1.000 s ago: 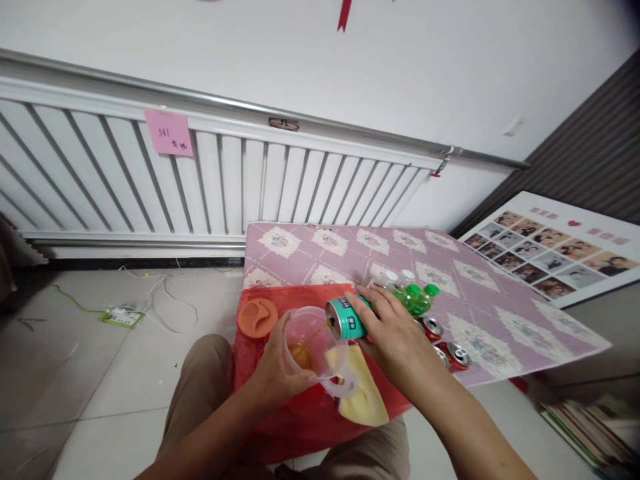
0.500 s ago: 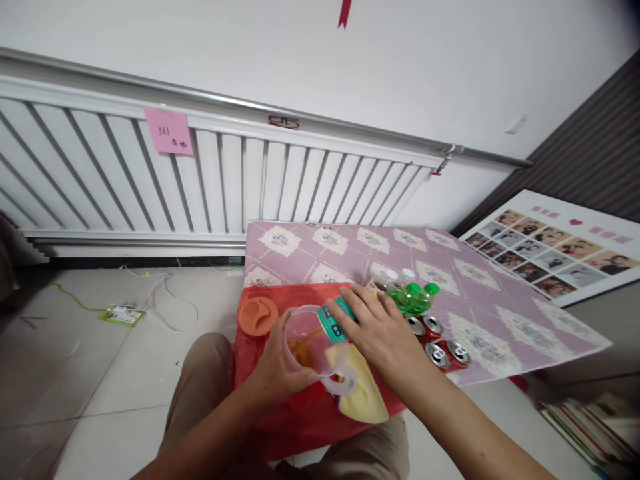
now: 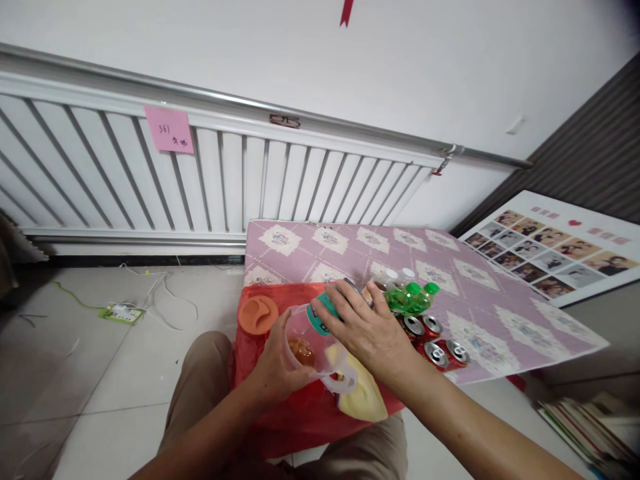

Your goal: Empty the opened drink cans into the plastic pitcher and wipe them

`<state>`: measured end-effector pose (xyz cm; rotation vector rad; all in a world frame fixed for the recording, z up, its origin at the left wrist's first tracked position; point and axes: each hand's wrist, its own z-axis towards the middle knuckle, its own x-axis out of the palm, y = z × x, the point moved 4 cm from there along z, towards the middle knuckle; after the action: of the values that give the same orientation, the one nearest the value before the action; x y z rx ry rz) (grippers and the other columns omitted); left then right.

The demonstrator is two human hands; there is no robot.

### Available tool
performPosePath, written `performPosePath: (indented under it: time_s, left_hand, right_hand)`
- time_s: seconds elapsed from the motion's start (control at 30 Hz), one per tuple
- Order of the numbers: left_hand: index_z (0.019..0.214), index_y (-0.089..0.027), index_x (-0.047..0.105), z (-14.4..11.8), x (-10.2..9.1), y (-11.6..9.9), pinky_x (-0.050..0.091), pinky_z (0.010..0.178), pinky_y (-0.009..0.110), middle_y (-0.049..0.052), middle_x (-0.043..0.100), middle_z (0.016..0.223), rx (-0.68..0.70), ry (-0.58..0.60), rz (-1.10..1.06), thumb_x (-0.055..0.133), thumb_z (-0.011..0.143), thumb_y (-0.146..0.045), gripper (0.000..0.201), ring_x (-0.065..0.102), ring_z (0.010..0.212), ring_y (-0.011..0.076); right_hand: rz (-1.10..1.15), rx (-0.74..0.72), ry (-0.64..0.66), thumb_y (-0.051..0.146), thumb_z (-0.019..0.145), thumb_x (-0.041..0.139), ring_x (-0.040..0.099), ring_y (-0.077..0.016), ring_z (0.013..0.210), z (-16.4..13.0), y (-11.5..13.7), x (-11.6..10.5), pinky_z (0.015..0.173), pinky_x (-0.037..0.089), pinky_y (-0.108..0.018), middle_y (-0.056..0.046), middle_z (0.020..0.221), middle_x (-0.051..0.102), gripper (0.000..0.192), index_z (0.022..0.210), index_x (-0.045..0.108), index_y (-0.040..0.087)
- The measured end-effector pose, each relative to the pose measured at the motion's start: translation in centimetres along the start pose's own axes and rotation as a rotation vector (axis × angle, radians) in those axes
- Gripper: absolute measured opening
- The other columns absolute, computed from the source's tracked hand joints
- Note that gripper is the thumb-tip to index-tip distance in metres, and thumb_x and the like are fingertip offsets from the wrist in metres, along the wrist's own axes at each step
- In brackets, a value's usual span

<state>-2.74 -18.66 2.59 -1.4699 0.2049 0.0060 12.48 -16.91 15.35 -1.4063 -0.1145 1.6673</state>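
Observation:
My left hand (image 3: pixel 273 370) grips a clear plastic pitcher (image 3: pixel 310 347) with amber liquid in its bottom and a white handle toward me. My right hand (image 3: pixel 367 330) holds a teal drink can (image 3: pixel 320 317) tipped steeply, mouth down inside the pitcher's rim. Both are over a red bag (image 3: pixel 300 413) spread on the near end of a low table with a purple patterned cloth (image 3: pixel 480 307). An orange lid (image 3: pixel 257 315) lies on the red bag to the left of the pitcher.
Green-capped bottles (image 3: pixel 413 297) and red cans (image 3: pixel 440 350) stand just right of my right hand. A yellow patch (image 3: pixel 365 400) lies on the red bag. A radiator (image 3: pixel 150 180) lines the wall; a power strip (image 3: pixel 120 312) lies on the floor at left. A photo board (image 3: pixel 555 257) leans at right.
My right hand has tipped the teal can further, from lying sideways at the rim to mouth down inside the pitcher. The left hand has kept the pitcher still.

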Motion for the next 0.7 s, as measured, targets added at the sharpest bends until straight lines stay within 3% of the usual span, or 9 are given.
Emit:
performPosePath:
  time_s: [0.23, 0.7]
  left_hand:
    - [0.15, -0.022, 0.023, 0.05, 0.04, 0.16, 0.023, 0.121, 0.057, 0.017, 0.031, 0.156, 0.021, 0.004, -0.02, 0.079, 0.063, -0.031, 0.104, 0.029, 0.147, 0.0368]
    - [0.15, -0.019, 0.022, 0.09, 0.0, 0.25, 0.023, 0.12, 0.058, 0.018, 0.03, 0.156, 0.037, 0.0, -0.027, 0.078, 0.064, -0.036, 0.104, 0.028, 0.146, 0.0382]
  right_hand:
    - [0.069, 0.02, 0.05, 0.013, 0.095, 0.049, 0.045, -0.0274, 0.135, 0.41, -0.15, -0.45, 0.107, 0.033, -0.055, -0.01, 0.138, 0.061, 0.038, 0.129, 0.059, 0.028]
    - [-0.006, 0.033, -0.018, 0.018, 0.098, 0.046, 0.042, -0.0265, 0.135, 0.27, 0.03, -0.97, 0.109, 0.027, -0.054, -0.008, 0.137, 0.061, 0.034, 0.128, 0.058, 0.029]
